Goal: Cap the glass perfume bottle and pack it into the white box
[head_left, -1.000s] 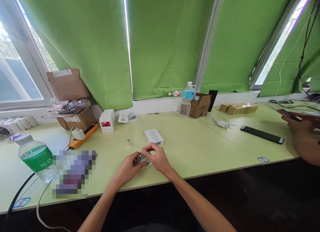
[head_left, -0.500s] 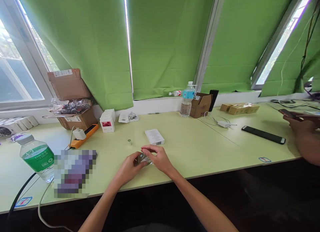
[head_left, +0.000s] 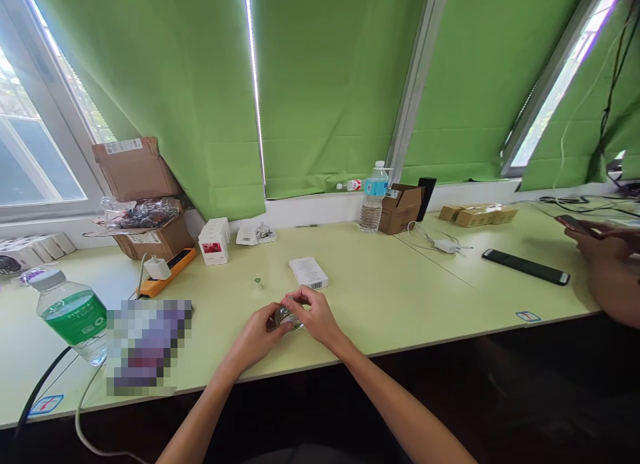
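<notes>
A small clear glass bottle [head_left: 289,317] is between my hands, close to the front edge of the table; fingers cover much of it. My left hand [head_left: 259,333] is closed round its left side, thumb across the front. On the right, my right hand [head_left: 316,317] has its fingertips pinched at the bottle's top, and what exactly they grip there is hidden. Just beyond the hands stands a small silver cylinder, like a cap [head_left: 258,284]. Behind my right hand lies a flat white box [head_left: 308,273] with printed text and a barcode.
At left are a green-labelled water bottle [head_left: 73,317], a blurred-out purple item [head_left: 155,347] and an orange power strip [head_left: 167,274]. White boxes [head_left: 213,243] and a large water bottle [head_left: 373,201] stand farther back. A black phone-like slab [head_left: 525,267] lies right, near another person's hands [head_left: 600,247].
My right hand's fingers have shifted slightly at the top of the glass bottle. My left hand keeps its hold, and the view has moved a little.
</notes>
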